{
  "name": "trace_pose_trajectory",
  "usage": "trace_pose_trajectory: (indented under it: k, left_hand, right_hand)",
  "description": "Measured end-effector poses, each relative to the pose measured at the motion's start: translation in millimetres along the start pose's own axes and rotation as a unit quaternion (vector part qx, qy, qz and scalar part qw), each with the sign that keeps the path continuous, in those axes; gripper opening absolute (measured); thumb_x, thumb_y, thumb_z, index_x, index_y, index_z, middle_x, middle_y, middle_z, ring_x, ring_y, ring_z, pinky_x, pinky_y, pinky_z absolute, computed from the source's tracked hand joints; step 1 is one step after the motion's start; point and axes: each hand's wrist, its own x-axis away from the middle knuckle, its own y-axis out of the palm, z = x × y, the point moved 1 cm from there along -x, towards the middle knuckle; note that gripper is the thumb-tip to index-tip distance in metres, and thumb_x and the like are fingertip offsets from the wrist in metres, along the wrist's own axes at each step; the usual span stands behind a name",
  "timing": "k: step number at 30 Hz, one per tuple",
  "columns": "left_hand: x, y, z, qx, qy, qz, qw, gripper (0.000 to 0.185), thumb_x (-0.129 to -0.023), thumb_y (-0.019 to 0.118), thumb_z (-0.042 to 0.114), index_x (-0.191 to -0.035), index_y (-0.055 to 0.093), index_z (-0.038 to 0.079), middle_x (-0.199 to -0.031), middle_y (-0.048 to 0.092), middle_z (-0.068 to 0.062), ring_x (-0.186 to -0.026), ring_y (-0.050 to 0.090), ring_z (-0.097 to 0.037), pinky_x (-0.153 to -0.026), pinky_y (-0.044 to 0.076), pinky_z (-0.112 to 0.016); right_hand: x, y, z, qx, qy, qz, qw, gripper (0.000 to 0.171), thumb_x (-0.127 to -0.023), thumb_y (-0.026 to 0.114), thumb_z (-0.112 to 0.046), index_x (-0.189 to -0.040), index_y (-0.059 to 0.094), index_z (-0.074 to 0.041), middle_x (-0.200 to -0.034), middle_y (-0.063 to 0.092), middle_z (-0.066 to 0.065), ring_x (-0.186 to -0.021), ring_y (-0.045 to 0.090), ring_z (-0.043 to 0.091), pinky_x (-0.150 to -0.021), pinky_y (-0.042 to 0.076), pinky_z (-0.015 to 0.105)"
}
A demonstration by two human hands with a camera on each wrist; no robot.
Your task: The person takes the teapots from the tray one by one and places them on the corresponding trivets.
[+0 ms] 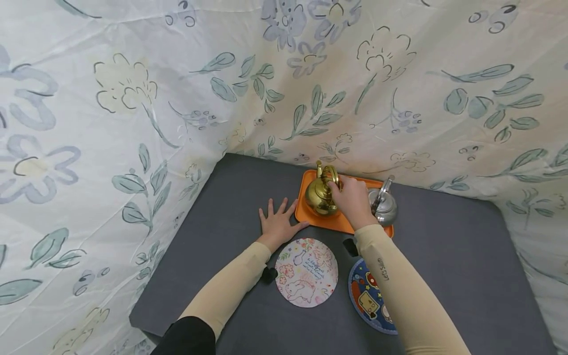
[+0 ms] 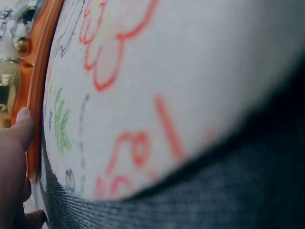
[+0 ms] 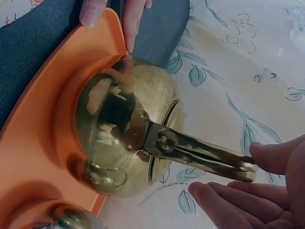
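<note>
Floral cloth hung behind the grey bench, where the orange tray carried your gold kettle. Your right hand sat nearer, fingers closing on its handle, which pointed at them; your left hand lay flat, steadying the tray.

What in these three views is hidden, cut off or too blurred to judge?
- Head view: the right hand covers the gold kettle handle, so its grip is unreadable there.
- Head view: the right forearm hides part of the blue coaster and the orange tray.
- Left wrist view: the white floral coaster fills the frame, blurred; only the left hand thumb edge shows.
- Right wrist view: the silver kettle is cut off at the bottom edge.
</note>
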Motion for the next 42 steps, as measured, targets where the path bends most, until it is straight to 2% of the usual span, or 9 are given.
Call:
trace_pose_trajectory:
  k: [4,6,15,22,35,42]
  left_hand:
    - [-0.4,-1.2,1.3,-0.001,-0.001,-0.004,1.0,0.091,-0.083,0.039,0.089,-0.16,0.017,0.046,-0.169,0.02,0.004,-0.156,0.002,-0.043,-0.118,0.007,-0.073]
    - [-0.5,-1.6,2.1,0.0,-0.002,-0.007,1.0,0.091,-0.083,0.039,0.089,-0.16,0.016,0.046,-0.169,0.019,0.005,-0.156,0.002,-0.043,-0.118,0.007,-0.073]
    - [1.4,-3.1,4.9,-0.003,0.003,-0.001,1.0,0.09,-0.084,0.04,0.088,-0.16,0.019,0.046,-0.168,0.021,0.005,-0.155,0.005,-0.044,-0.117,0.01,-0.073]
    - [5.5,-0.8,4.0,-0.001,0.003,-0.016,0.9999,0.089,-0.084,0.04,0.087,-0.16,0.017,0.046,-0.169,0.019,0.005,-0.156,0.003,-0.043,-0.118,0.008,-0.073]
    - [4.2,0.4,-1.9,0.002,0.0,-0.009,1.0,0.09,-0.084,0.04,0.088,-0.16,0.018,0.045,-0.169,0.019,0.004,-0.156,0.002,-0.044,-0.117,0.007,-0.074]
    - [3.3,-2.7,0.1,-0.003,0.0,-0.009,1.0,0.09,-0.084,0.04,0.088,-0.161,0.016,0.046,-0.169,0.019,0.004,-0.156,0.002,-0.044,-0.117,0.008,-0.073]
  right_hand:
    - [0,0,-1,0.003,-0.006,0.019,1.0,0.024,-0.099,0.065,-0.023,-0.09,0.074,-0.002,-0.065,0.068,0.014,-0.055,0.06,0.031,-0.051,0.045,0.04]
    - [0,0,-2,0.001,-0.005,0.024,1.0,0.025,-0.099,0.065,-0.021,-0.086,0.073,-0.001,-0.065,0.069,0.014,-0.056,0.062,0.033,-0.052,0.047,0.042]
    - [2,1,-2,0.003,0.014,0.025,1.0,0.027,-0.1,0.063,-0.018,-0.08,0.069,0.0,-0.065,0.066,0.014,-0.053,0.059,0.028,-0.049,0.044,0.037]
    - [8,5,-2,-0.001,0.018,0.03,0.999,0.028,-0.099,0.064,-0.016,-0.076,0.066,-0.001,-0.059,0.06,0.012,-0.047,0.053,0.024,-0.045,0.039,0.033]
    - [11,0,-9,0.001,-0.001,0.033,0.999,0.031,-0.1,0.063,-0.016,-0.073,0.062,-0.002,-0.055,0.055,0.009,-0.041,0.049,0.021,-0.041,0.037,0.032]
    - [12,-9,-14,0.004,-0.015,0.058,0.998,0.03,-0.099,0.065,-0.016,-0.071,0.061,-0.004,-0.058,0.057,0.011,-0.049,0.054,0.027,-0.046,0.042,0.036]
